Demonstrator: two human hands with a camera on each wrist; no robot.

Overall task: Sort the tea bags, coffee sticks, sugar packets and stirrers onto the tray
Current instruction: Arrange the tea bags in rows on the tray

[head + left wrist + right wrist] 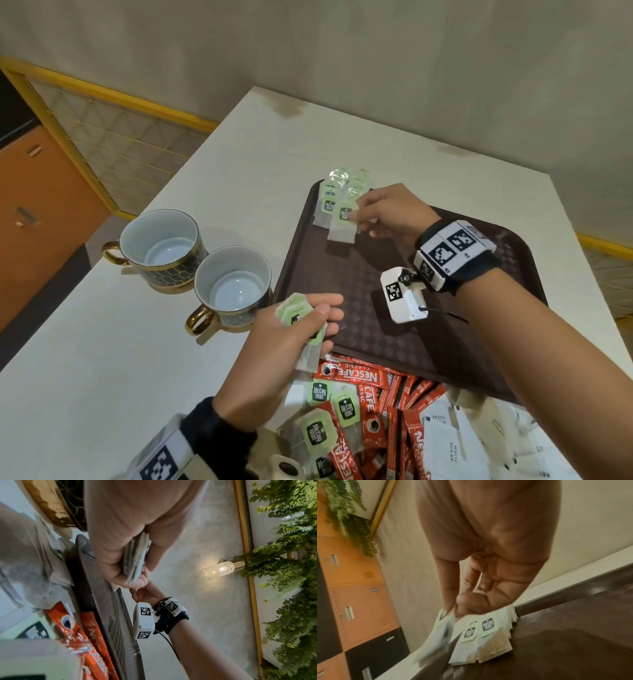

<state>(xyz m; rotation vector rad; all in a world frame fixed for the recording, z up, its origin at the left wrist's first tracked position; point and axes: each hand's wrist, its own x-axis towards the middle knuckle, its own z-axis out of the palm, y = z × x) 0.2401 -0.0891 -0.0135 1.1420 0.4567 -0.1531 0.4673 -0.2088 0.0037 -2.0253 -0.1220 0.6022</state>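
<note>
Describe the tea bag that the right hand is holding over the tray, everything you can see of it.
The white paper tea bag with a pale green tag bears a dark label reading McCoy teas. The right hand pinches it at the tag, and its pouch hangs slightly tilted just above the dark brown plastic tray, at the near end of the row of matching tea bags at the tray's far left corner.

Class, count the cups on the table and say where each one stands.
2. One cup stands farther back on the table, left of the tray; the other cup sits nearer, touching the tray's left edge.
</note>
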